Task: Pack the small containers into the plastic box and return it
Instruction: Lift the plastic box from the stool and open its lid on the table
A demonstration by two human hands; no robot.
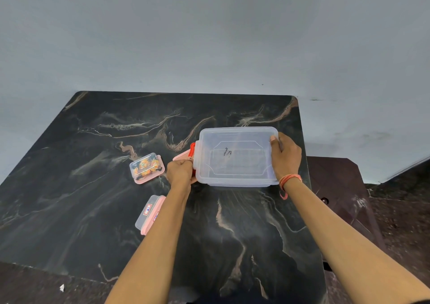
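A clear plastic box [236, 157] with its lid on stands on the dark marble table [93, 164], right of centre. My right hand [285, 157] grips the box's right end. My left hand [180, 172] is closed at its left end, on the red latch [192, 150]. A small pink container [147, 168] with orange contents lies left of the box. Another small pink container [150, 214] with labels lies on its side nearer to me. Part of a third pink piece [181, 156] shows behind my left hand.
The table's right edge [309, 187] runs close to the box, with a dark brown surface [337, 182] and floor beyond it. A grey wall [209, 35] stands behind the table.
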